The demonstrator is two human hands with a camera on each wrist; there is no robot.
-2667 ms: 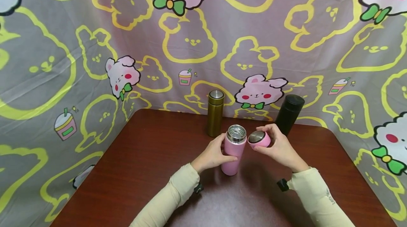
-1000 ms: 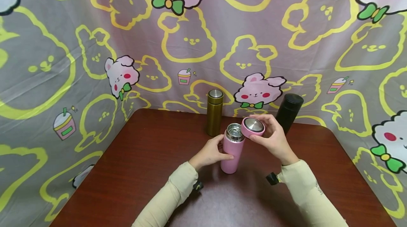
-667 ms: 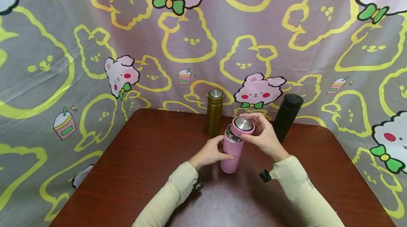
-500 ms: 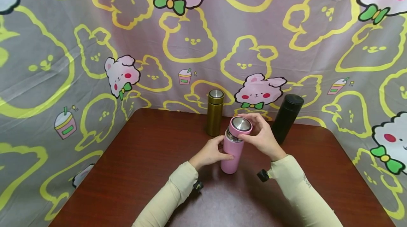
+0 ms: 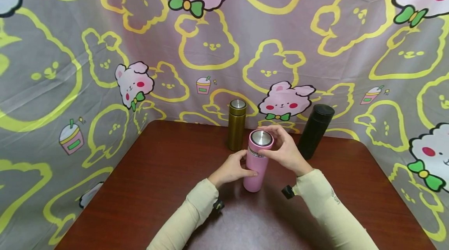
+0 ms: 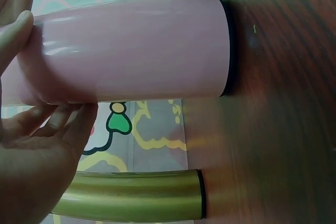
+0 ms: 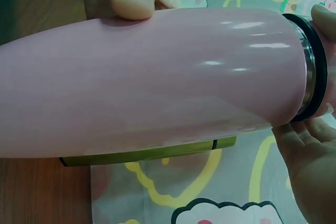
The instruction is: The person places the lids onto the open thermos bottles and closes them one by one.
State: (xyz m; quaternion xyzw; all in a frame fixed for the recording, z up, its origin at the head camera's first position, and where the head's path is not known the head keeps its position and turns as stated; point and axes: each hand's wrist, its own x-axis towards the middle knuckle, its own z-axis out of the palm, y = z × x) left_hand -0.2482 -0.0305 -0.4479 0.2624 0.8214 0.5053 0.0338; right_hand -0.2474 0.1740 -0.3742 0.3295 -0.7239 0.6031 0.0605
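Observation:
A pink thermos stands roughly upright at the middle of the table, its black base edge close to the wood in the left wrist view. My left hand grips its body, thumb in front and fingers behind. On its mouth sits the pink lid with a steel disc on top. My right hand holds that lid by its sides between thumb and fingers. In the right wrist view a strip of the steel neck shows between the thermos body and the lid's black ring.
Behind the pink thermos stands a gold thermos with a steel-topped cap. A black thermos is farther right, beyond my right hand. The brown table meets a hanging cloth with cartoon prints at the back and sides.
My right hand has brought the pink lid leftward from beside the thermos and over its mouth, covering the opening. The left hand keeps its grip on the body.

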